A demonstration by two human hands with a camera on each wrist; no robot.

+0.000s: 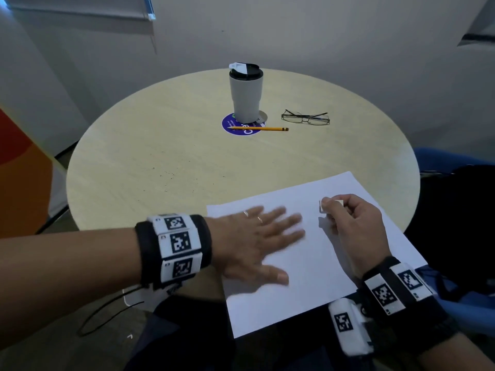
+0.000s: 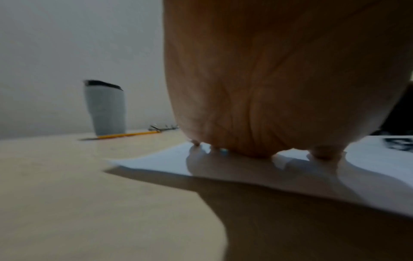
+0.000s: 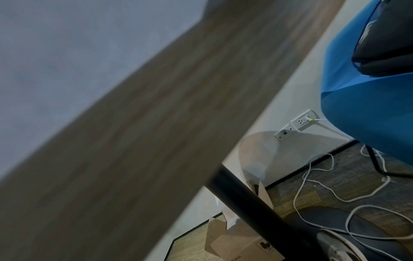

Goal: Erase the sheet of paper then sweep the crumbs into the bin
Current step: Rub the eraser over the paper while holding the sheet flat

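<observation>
Pale wood-grain laminate forms the round table (image 1: 160,145), which carries all items. At the left, scattered dark crumbs (image 1: 167,174) lie on the bare tabletop, apart from the sheet's far left corner.

The left hand (image 1: 257,239) lies flat, palm down, on the left part of the sheet of paper (image 1: 316,277). Its fingers (image 1: 286,223) are straight and slightly spread, blurred at the tips; the thumb points toward the near edge. The left wrist view shows the palm (image 2: 268,88) above the paper (image 2: 156,164) with fingertips (image 2: 324,151) meeting the sheet.

The white sheet lies at the near right of the table, rotated, with its near corner overhanging the table edge. No marks can be made out on it in the head view.

At the far centre, a grey tumbler (image 1: 246,95) with a black lid stands upright on a round blue sticker (image 1: 238,127). A yellow pencil (image 1: 258,128) lies just in front of it, across the sticker. Folded eyeglasses (image 1: 305,117) lie to the right of the tumbler.

The right hand (image 1: 351,223) is over the right part of the sheet, fingers curled, pinching a white eraser (image 1: 330,206) between thumb and fingertips. Whether the eraser touches the paper cannot be determined.

The right wrist view shows only the blurred table underside (image 3: 134,141), a blue chair (image 3: 368,106) and white cables (image 3: 335,194) on the floor.
</observation>
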